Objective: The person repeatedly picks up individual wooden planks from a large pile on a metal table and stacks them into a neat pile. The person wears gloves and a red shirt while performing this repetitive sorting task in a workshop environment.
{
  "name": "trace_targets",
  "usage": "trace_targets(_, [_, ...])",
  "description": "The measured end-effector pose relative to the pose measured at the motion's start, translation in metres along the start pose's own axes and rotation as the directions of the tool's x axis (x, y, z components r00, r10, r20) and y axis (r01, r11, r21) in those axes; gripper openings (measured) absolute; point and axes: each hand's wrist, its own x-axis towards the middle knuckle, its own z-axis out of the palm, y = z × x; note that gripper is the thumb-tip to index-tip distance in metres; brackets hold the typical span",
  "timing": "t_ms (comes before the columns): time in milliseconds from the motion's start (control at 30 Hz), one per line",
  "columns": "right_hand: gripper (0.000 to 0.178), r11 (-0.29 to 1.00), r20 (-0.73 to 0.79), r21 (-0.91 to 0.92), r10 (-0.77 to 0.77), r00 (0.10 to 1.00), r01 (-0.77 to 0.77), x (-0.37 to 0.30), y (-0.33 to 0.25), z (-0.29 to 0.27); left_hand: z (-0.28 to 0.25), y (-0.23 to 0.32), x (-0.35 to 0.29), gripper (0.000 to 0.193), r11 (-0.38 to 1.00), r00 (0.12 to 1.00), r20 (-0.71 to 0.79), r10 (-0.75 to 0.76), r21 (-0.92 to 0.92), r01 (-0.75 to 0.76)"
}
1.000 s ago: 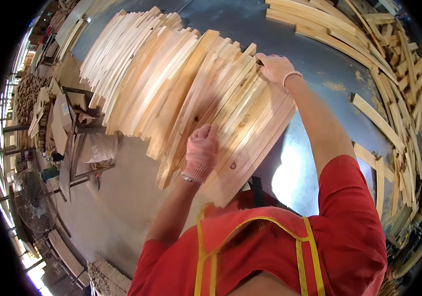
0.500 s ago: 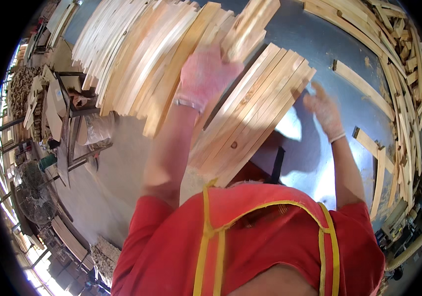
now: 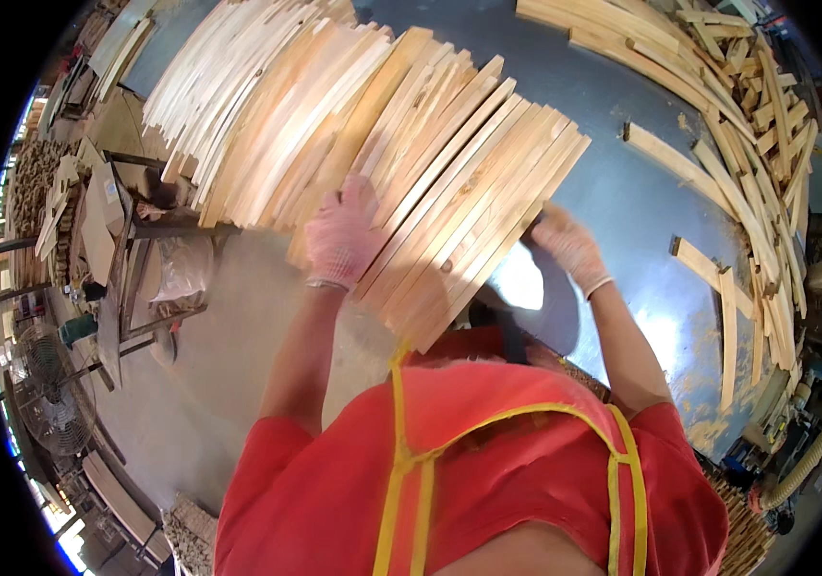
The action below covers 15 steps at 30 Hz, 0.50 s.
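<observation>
Long, pale wooden strips (image 3: pixel 502 192) lie side by side, slanting toward me, with their near ends jutting past the table edge. My left hand (image 3: pixel 344 235), in a pinkish work glove, lies on the strips near their near ends, its fingers apart and nothing lifted. At the right side of the row my right hand (image 3: pixel 572 252), in a similar glove, is beside the outermost strip with its fingers bent in. Whatever those fingers hold, if anything, is hidden. Farther left the row continues with whiter strips (image 3: pixel 229 96), their ends uneven.
The grey metal tabletop (image 3: pixel 613 221) extends to the right, bearing a few loose strips (image 3: pixel 680 168). A heap of offcuts (image 3: pixel 766 125) stands at the far right. To the left are a metal-framed stand (image 3: pixel 128 250) and a floor fan (image 3: pixel 51 389).
The short wood pieces in my left hand are now down among the row. That hand has moved back toward me. My right hand has come leftward and down, closer to the strips.
</observation>
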Motion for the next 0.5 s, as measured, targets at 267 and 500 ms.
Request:
trace_targets(267, [0.077,0.419,-0.141,-0.907,-0.186,0.972,-0.051,0.155,-0.078,-0.071,0.005,-0.012,0.007,0.096,0.940,0.907,-0.360,0.219,0.325,-0.098])
trace_targets(500, [0.104,0.739,0.118,-0.653,-0.119,0.986,0.167,0.160,-0.115,-0.073,0.068,0.072,-0.014,0.072,0.908,0.861,-0.293,0.417,0.092,-0.409])
